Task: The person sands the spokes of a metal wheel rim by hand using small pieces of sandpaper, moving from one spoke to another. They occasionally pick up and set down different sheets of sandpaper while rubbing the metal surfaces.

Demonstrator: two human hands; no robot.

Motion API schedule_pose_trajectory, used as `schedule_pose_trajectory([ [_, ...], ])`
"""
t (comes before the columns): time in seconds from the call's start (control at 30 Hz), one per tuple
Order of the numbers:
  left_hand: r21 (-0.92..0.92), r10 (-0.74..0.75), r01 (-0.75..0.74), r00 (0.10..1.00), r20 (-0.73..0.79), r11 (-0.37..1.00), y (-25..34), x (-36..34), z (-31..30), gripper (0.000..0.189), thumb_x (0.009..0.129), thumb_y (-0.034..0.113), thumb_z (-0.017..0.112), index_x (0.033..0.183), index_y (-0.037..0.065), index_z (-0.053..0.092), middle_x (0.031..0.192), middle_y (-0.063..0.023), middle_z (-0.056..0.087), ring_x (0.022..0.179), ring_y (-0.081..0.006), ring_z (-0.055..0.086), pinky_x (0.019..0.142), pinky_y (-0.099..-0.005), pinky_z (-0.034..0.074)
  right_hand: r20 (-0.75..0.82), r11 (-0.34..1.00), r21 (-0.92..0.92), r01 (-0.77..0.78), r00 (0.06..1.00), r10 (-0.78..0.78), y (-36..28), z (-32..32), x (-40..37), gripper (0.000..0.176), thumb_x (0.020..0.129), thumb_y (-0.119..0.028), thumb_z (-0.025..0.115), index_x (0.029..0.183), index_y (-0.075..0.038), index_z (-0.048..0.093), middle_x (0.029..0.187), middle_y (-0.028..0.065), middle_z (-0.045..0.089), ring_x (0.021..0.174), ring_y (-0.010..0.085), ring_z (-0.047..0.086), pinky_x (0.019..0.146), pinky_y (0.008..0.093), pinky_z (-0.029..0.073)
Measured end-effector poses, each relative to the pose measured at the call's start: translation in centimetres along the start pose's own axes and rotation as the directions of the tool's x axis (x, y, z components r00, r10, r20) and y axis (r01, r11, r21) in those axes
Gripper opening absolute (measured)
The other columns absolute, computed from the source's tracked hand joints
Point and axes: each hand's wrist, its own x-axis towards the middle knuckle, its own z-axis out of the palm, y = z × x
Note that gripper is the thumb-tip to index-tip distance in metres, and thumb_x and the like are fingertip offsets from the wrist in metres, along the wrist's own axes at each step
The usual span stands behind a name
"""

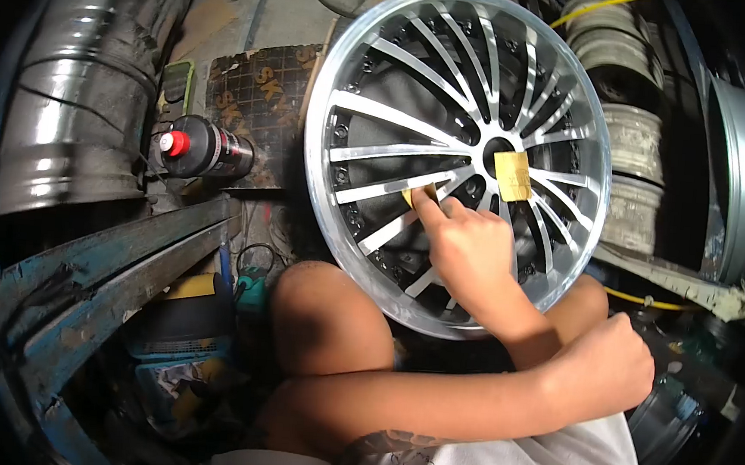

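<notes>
A large multi-spoke wheel rim [458, 162] leans tilted in front of my bent knees. My right hand [472, 248] is on its spokes, index finger stretched out and pressing a small yellow piece [408, 198] against a lower-left spoke. Another yellow square piece [512, 177], with faint print, lies across the hub, its centre hole partly covered. My left arm crosses over my lap to the right, above my right forearm. At its end, near my right knee, my left hand [609, 370] is curled into a fist, its palm side hidden; nothing shows in it.
A dark bottle with a red cap [214, 148] stands left of the rim, beside a printed board [261, 95]. Metal barrels [89, 83] fill the far left, above a worn blue frame [120, 258]. Stacked rims [634, 138] stand at the right, near a yellow cable [644, 300].
</notes>
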Motion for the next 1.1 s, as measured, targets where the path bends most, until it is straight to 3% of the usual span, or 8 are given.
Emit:
schedule_pose_trajectory([
  [0.03,0.005,0.003,-0.003,1.0,-0.005,1.0,-0.1,0.1,0.0,0.011,0.088,0.02,0.07,0.085,0.01,0.073,0.075,0.0005,0.069,0.072,-0.0167,0.07,0.065,-0.0332,0.045,0.065,0.999,0.007,-0.041,0.997,0.041,0.0,-1.7,0.5,0.038,0.089,-0.015,0.064,0.125,-0.014,0.074,0.075,0.0039,0.065,0.056,0.0222,0.066,0.055,0.0379,0.053],
  [0.1,-0.009,0.008,-0.008,1.0,0.01,1.0,0.4,0.1,0.5,0.011,0.088,0.02,0.07,0.084,0.01,0.073,0.075,0.0004,0.07,0.072,-0.0169,0.07,0.065,-0.0334,0.045,-0.16,0.996,0.042,-0.08,0.983,0.086,0.5,-1.8,1.5,0.038,0.089,-0.013,0.063,0.126,-0.015,0.074,0.075,0.0053,0.065,0.057,0.0236,0.067,0.054,0.0384,0.053],
  [0.23,-0.003,-0.001,0.001,1.0,0.024,1.0,0.1,0.2,0.5,0.012,0.088,0.02,0.07,0.084,0.01,0.074,0.075,0.0,0.07,0.072,-0.0171,0.07,0.066,-0.0338,0.046,-0.028,0.996,0.088,-0.02,0.999,0.022,0.8,-0.4,0.2,0.042,0.086,-0.004,0.065,0.124,-0.018,0.077,0.076,0.0056,0.064,0.058,0.0259,0.066,0.053,0.0414,0.052],
  [0.7,-0.01,-0.009,0.009,1.0,-0.011,1.0,-0.1,0.0,0.2,0.011,0.087,0.02,0.07,0.084,0.01,0.074,0.076,0.0005,0.07,0.072,-0.0166,0.07,0.066,-0.0336,0.046,-0.025,1.0,0.012,0.014,1.0,-0.014,0.9,-0.5,0.2,0.042,0.087,-0.01,0.065,0.127,-0.016,0.077,0.074,0.0042,0.062,0.058,0.0221,0.066,0.056,0.036,0.052],
  [0.8,-0.012,0.0,0.0,1.0,0.025,1.0,0.3,0.1,0.4,0.011,0.087,0.02,0.07,0.083,0.01,0.074,0.076,0.0005,0.07,0.072,-0.0164,0.07,0.066,-0.0333,0.046,-0.153,0.999,-0.009,0.034,0.988,-0.035,1.8,-1.5,1.3,0.041,0.085,-0.012,0.067,0.125,-0.015,0.077,0.076,0.0047,0.064,0.06,0.0209,0.069,0.055,0.0352,0.052],
  [0.93,-0.007,-0.006,0.006,1.0,-0.001,1.0,0.1,0.3,0.4,0.011,0.088,0.02,0.07,0.084,0.01,0.074,0.075,0.0006,0.07,0.072,-0.0163,0.07,0.066,-0.033,0.045,0.015,1.0,0.023,0.003,1.0,-0.004,1.2,-0.6,0.2,0.042,0.084,-0.009,0.065,0.124,-0.013,0.076,0.074,0.0042,0.066,0.06,0.022,0.069,0.057,0.0369,0.052],
  [1.03,-0.004,-0.004,0.004,1.0,0.016,1.0,0.1,0.1,0.1,0.011,0.088,0.02,0.069,0.085,0.01,0.074,0.074,0.0007,0.07,0.071,-0.0164,0.07,0.066,-0.0331,0.045,-0.17,0.997,0.062,-0.055,0.983,0.065,1.1,-1.3,1.4,0.041,0.084,-0.009,0.065,0.124,-0.012,0.076,0.072,0.0046,0.065,0.06,0.0225,0.07,0.055,0.0369,0.053],
  [1.1,-0.001,0.003,-0.003,0.999,0.039,1.0,0.3,0.1,0.1,0.011,0.088,0.02,0.07,0.085,0.01,0.074,0.074,0.0008,0.069,0.071,-0.0165,0.07,0.065,-0.0332,0.044,-0.046,0.997,0.047,-0.06,0.997,0.062,0.5,0.8,0.6,0.038,0.088,-0.008,0.063,0.123,-0.014,0.076,0.074,0.006,0.067,0.057,0.025,0.069,0.051,0.0398,0.053],
])
